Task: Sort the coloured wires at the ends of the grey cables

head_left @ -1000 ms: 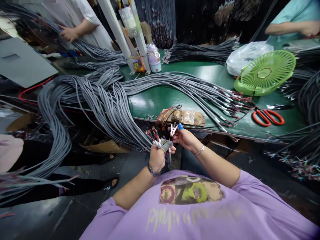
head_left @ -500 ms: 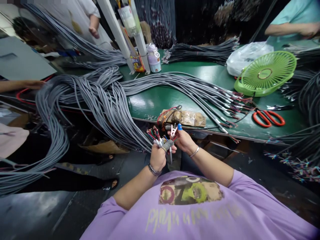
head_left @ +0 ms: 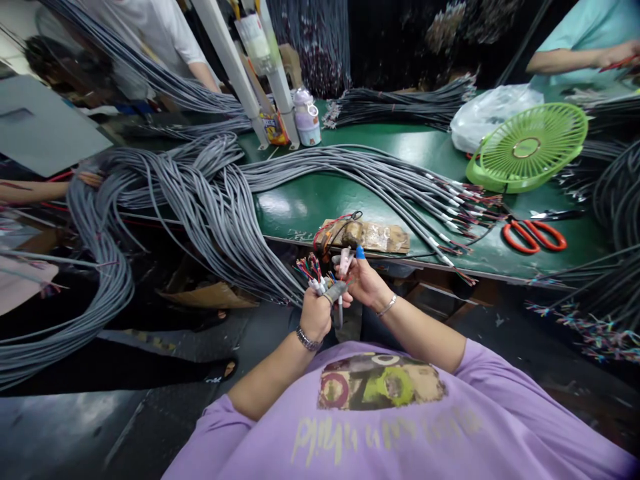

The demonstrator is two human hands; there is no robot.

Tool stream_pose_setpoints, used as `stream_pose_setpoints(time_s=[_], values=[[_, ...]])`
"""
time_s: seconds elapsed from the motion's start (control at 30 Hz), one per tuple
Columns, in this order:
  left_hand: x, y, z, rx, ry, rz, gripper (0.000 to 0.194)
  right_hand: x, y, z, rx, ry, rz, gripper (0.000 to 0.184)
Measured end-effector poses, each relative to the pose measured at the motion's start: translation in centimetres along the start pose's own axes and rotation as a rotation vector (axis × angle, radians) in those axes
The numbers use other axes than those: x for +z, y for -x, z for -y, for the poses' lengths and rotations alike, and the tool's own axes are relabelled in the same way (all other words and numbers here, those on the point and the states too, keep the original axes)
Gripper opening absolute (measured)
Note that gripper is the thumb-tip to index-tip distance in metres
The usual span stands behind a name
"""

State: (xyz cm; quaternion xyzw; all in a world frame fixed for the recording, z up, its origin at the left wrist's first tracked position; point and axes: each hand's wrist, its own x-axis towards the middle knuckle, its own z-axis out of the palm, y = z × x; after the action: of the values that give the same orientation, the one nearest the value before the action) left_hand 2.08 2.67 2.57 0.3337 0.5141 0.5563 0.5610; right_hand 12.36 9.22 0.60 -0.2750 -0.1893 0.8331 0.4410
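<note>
My left hand (head_left: 316, 319) is closed around a bunch of grey cables (head_left: 319, 287), whose stripped ends fan out in coloured wires above the fist. A grey wrap covers its thumb. Close by on the right, my right hand (head_left: 369, 285) has its fingers pinched together at the wire ends, with a blue cover (head_left: 360, 253) on one fingertip. Between its fingers is a small pale pinkish-white clip-like piece (head_left: 345, 259), blurred, its exact kind unclear. More grey cables (head_left: 235, 220) hang over the bench edge beside my left hand.
On the green bench (head_left: 295, 200) lie a taped cardboard piece (head_left: 383, 237), stripped cables (head_left: 400, 180), orange-handled scissors (head_left: 534, 237), a green fan (head_left: 530, 148), a plastic bag (head_left: 493, 117) and a bottle (head_left: 307, 119). Another person's hand (head_left: 90, 179) touches the cable pile at left.
The pale piece in my right hand has turned and moved slightly left; my left hand stays nearly still. At left, a co-worker's arm has shifted onto the grey cables.
</note>
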Motion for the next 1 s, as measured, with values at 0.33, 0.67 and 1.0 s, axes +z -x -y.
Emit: stream_pose_setpoints(time_s=[0.33,0.67,1.0], values=[[-1.6,1.3,1.5,0.037,-0.170,0.103,0.022,-1.6,3.8,0.9,-0.046,0.554,0.196,0.032],[-2.2,1.4,1.1,-0.038,-0.212,0.188,0.021,-1.4,4.8,0.8,-0.181,0.693,0.134,0.033],[-2.7,1.1,1.8,-0.046,-0.176,0.203,0.028,-1.0,5.1,-0.1,-0.158,0.658,0.138,0.032]])
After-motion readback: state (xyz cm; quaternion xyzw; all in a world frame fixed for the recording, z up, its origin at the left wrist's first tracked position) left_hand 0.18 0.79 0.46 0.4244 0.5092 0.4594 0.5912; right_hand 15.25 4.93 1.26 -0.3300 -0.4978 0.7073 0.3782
